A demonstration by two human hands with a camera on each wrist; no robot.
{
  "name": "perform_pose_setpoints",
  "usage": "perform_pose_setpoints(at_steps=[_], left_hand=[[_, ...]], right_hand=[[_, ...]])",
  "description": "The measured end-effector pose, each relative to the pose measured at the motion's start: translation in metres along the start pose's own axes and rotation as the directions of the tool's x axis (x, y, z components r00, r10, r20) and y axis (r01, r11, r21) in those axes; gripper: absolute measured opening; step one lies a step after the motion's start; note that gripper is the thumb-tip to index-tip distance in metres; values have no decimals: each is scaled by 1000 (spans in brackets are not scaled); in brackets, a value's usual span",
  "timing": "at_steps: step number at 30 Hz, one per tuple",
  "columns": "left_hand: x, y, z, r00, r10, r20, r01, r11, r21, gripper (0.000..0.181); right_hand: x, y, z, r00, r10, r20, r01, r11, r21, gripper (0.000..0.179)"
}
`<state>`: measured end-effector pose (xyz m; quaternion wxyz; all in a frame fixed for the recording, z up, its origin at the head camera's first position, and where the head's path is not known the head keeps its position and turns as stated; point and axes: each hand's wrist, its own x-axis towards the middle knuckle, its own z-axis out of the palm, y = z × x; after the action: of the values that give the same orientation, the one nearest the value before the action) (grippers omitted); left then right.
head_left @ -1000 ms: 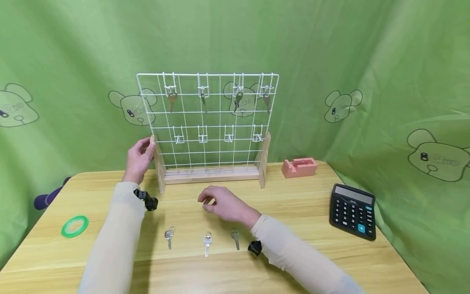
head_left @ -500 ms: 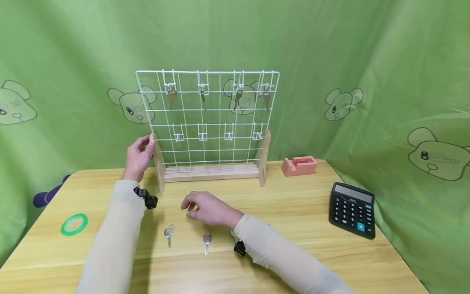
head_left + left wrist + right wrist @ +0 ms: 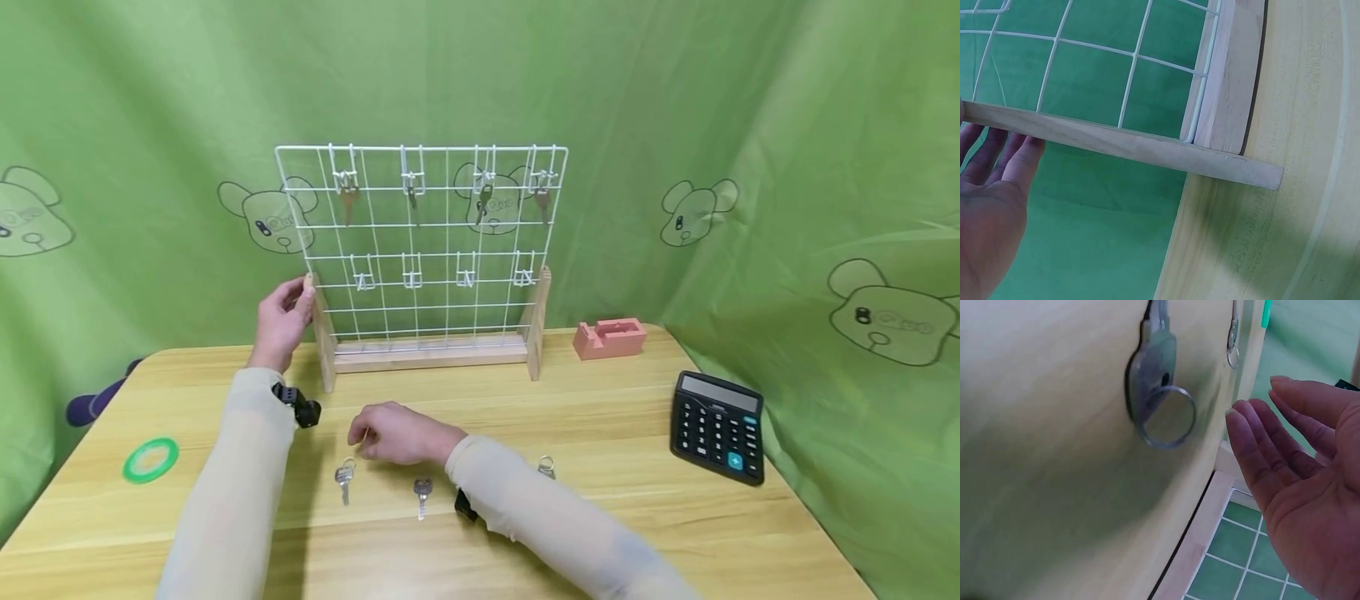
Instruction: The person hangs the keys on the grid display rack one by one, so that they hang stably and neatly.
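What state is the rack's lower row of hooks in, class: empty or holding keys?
Empty: in the head view, the four lower hooks are bare wire, while keys hang from the upper hooks.

White wire grid, pale wooden stand, silver keys, cream sleeves, black calculator, green bear-print curtain.

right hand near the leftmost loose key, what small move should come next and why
Probably lower the right hand and pinch the leftmost loose key: that hand is close to it, holding nothing, and the lower hooks carry no keys.
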<state>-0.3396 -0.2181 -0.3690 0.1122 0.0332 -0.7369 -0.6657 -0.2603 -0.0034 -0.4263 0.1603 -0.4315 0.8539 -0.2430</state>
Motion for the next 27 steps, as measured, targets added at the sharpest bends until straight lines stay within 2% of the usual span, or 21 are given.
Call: perform_pose_setpoints(at_steps=[5, 18, 27], left_hand=[[0, 0, -1, 1000, 4, -6, -4, 1000, 2, 51], [-1, 0, 1, 1000, 10, -7, -10, 1000, 6, 52], [-4, 2, 2, 1000, 1, -4, -1, 1000, 5, 53]], right_hand=[[9, -2, 8, 999, -17, 31, 17, 1000, -22, 24], [23, -10, 19, 998, 22, 64, -10, 984, -176, 15], [22, -9, 21, 997, 51, 63, -41, 988, -151, 19]])
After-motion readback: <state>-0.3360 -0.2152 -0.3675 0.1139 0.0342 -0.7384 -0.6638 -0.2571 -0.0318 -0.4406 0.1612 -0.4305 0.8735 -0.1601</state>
